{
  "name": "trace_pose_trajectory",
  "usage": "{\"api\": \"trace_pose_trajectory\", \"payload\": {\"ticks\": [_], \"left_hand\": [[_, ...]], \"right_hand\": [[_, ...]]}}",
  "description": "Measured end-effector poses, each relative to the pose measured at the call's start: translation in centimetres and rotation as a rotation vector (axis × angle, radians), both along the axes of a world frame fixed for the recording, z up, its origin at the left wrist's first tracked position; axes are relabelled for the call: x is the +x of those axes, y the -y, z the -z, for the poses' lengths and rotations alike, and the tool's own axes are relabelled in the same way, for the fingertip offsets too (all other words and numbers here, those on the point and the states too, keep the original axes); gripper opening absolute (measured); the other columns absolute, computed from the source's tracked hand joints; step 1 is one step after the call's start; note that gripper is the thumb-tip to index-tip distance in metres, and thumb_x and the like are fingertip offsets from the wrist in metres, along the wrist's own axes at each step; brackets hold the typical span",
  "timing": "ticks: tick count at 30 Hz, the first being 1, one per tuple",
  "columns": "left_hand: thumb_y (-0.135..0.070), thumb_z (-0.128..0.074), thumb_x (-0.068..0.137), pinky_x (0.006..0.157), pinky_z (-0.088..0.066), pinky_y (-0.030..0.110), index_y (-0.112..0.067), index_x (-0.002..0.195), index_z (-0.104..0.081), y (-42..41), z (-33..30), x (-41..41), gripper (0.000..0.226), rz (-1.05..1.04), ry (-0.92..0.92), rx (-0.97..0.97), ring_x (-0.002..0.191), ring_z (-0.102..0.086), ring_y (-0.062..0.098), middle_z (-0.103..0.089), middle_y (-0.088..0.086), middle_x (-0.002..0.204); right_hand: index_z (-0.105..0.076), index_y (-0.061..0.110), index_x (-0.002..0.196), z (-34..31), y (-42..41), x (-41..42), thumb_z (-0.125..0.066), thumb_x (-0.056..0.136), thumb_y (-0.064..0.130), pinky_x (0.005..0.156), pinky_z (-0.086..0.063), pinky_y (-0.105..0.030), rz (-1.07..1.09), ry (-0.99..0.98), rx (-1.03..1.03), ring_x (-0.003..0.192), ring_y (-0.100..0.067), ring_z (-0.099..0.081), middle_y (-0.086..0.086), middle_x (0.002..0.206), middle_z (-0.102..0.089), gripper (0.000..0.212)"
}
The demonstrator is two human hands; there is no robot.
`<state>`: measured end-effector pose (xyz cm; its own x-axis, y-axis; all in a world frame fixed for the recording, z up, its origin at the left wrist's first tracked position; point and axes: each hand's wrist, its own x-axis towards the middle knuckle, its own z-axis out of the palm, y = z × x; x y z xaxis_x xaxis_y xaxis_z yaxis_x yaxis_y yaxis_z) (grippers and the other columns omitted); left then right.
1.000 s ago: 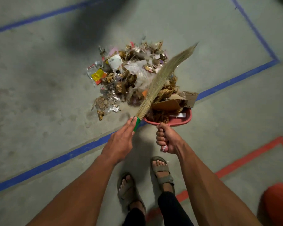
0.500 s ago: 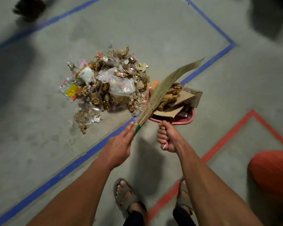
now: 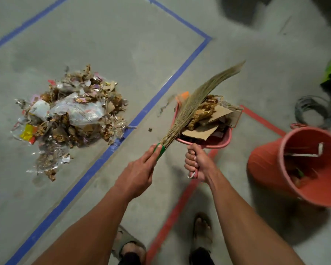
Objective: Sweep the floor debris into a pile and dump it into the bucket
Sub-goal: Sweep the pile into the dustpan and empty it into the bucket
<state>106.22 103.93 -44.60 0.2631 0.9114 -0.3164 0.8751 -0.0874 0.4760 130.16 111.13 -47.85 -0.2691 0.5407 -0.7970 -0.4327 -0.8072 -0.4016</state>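
Since the earlier frame the loaded dustpan [image 3: 204,131] has been lifted away from the debris pile [image 3: 71,119] and carried to the right, across the blue tape line [image 3: 141,113], and the orange bucket [image 3: 302,167] has come fully into view at the right.

The right hand [image 3: 198,163] is curled tightly round the dustpan's handle. The left hand [image 3: 139,169] holds the green-wrapped grip of the grass broom [image 3: 195,104], fingers lying long over it, and the bristles rest across the cardboard and leaf scraps in the pan.

The step in hand looks to be the carry to the bucket. To do it well, the pan should stay level and the broom should keep pressing on the load, since the cardboard overhangs the pan's far lip and could slide off. The pan's lip should reach past the bucket's near rim before tipping, with the broom then raking the load out.

The bucket leans toward the person, mouth open, with some scraps already inside. The floor between pan and bucket is bare apart from the red tape line [image 3: 180,211]. A coil of wire [image 3: 313,111] lies just beyond the bucket, off the likely path. Much of the pile remains on the floor inside the blue corner.
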Motion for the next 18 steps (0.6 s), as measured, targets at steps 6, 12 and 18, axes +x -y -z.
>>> {"api": "trace_pose_trajectory", "payload": {"ticks": [6, 12, 18], "left_hand": [[-0.012, -0.047, 0.098, 0.075, -0.057, 0.05, -0.046, 0.162, 0.009, -2.2, -3.3, 12.7, 0.091, 0.163, -0.003, -0.002, 0.09, -0.067, 0.042, 0.004, -0.021, 0.171], [-0.012, -0.046, 0.1, 0.075, -0.057, 0.051, -0.043, 0.163, 0.007, -2.9, -7.8, 24.8, 0.088, 0.344, 0.011, 0.023, 0.09, -0.067, 0.045, 0.002, -0.018, 0.172], [-0.014, -0.041, 0.105, 0.079, -0.055, 0.048, -0.039, 0.164, 0.006, -2.3, -13.3, 35.2, 0.079, 0.502, 0.016, 0.028, 0.105, -0.064, 0.042, 0.003, -0.014, 0.173]], "right_hand": [[-0.039, 0.021, 0.061, -4.5, 1.6, 13.7, -0.047, 0.103, 0.019, 0.032, -0.013, -0.019, 0.154, 0.019, 0.026, 0.03, -0.006, -0.018, 0.006, 0.043, -0.022, 0.043], [-0.04, 0.021, 0.062, -9.6, 5.1, 26.2, -0.045, 0.108, 0.024, 0.03, -0.018, -0.019, 0.307, 0.051, 0.042, 0.03, -0.006, -0.018, 0.006, 0.044, -0.021, 0.046], [-0.038, 0.022, 0.064, -15.5, 9.5, 35.8, -0.042, 0.109, 0.025, 0.029, -0.018, -0.018, 0.437, 0.102, 0.052, 0.029, -0.005, -0.019, 0.008, 0.043, -0.023, 0.046]]}}
